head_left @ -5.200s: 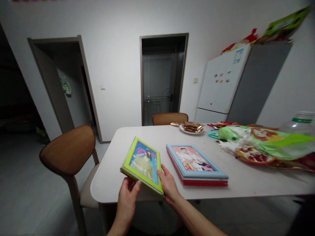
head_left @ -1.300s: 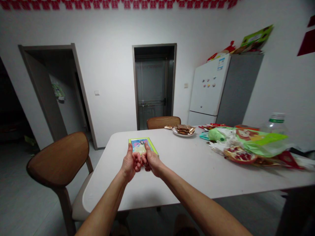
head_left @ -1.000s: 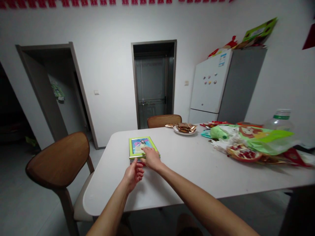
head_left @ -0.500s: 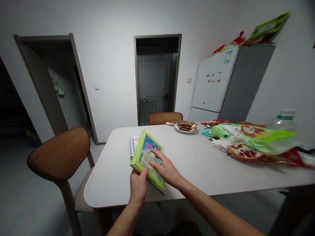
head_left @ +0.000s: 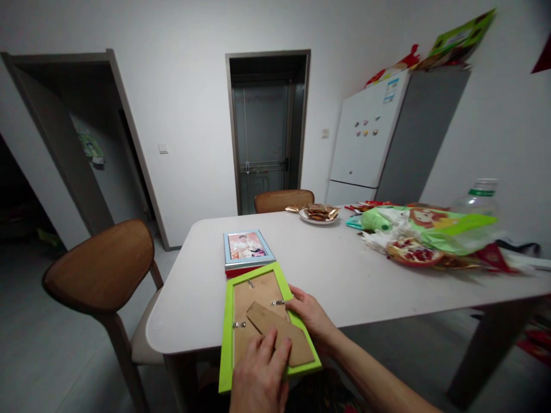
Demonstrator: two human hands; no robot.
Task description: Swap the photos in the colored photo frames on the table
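Note:
A green picture frame is held at the table's near edge with its brown backing toward me. Metal clips and a slanted stand piece show on the back. My right hand grips the frame's right edge, thumb on the rim. Over the lower part of the backing lies my left hand, its fingers spread and touching the board and the stand. Just beyond, a light blue frame with a pink picture rests on something red.
On the white table stand a plate of wrapped snacks, a cut pomegranate, a green plastic bag and a clear bottle. Wooden chairs stand at the left and far sides; a fridge is behind.
The green frame has been turned from its picture side to its back and brought nearer. My right hand has moved to its right edge, my left onto the backing. The blue frame is now uncovered.

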